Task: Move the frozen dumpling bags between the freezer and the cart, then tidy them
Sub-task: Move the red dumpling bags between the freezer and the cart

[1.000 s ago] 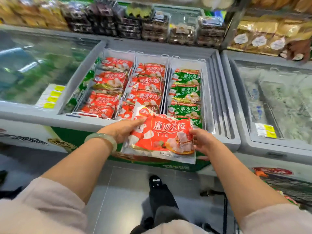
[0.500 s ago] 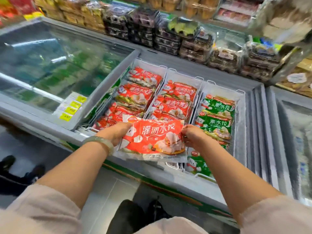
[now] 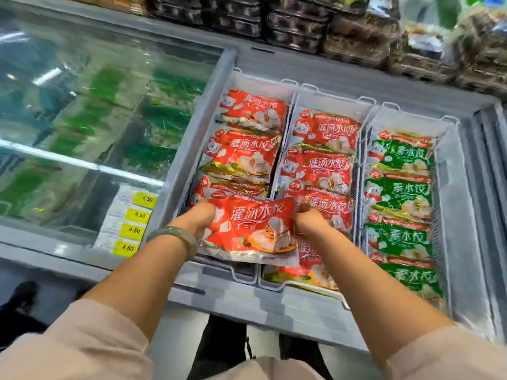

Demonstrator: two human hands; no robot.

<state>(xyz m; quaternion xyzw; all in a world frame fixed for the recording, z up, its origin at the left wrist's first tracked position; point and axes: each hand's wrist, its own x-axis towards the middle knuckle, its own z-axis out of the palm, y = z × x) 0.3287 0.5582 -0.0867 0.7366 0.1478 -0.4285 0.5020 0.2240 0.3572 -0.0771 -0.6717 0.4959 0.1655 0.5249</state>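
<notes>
Over the near end of the open freezer (image 3: 247, 305), a red bag (image 3: 255, 229) of dumplings is held flat between both hands, above the near end of the left basket (image 3: 263, 80), with its right edge reaching across the divider to the middle basket (image 3: 334, 101). Its left edge is gripped by the left hand (image 3: 199, 218) and its right edge is pinched by the right hand (image 3: 307, 222); the fingers of both are curled round the plastic and partly hidden behind it. Bare white wall is seen at the far end of all three baskets, and a dark gap, possibly free room, shows beneath the held bag by the near rim. The left and middle baskets are filled with overlapping red bags (image 3: 318, 168), the right basket (image 3: 411, 119) with green bags (image 3: 403, 193). "灌汤水饺" is printed in white on the red packs and "素水饺" on the green; the smaller print is too blurred to be read. On the closed glass lid (image 3: 82, 119) to the left, yellow price labels (image 3: 133, 223) marked "4.50" are stuck in a column, and what lies under the glass is only dimly made out through the glare, green in places. A pale green bracelet (image 3: 175, 237) is worn on the left wrist. Stacked trays (image 3: 299, 26) on the far shelf are cut off by the top edge, and their contents cannot be told.
</notes>
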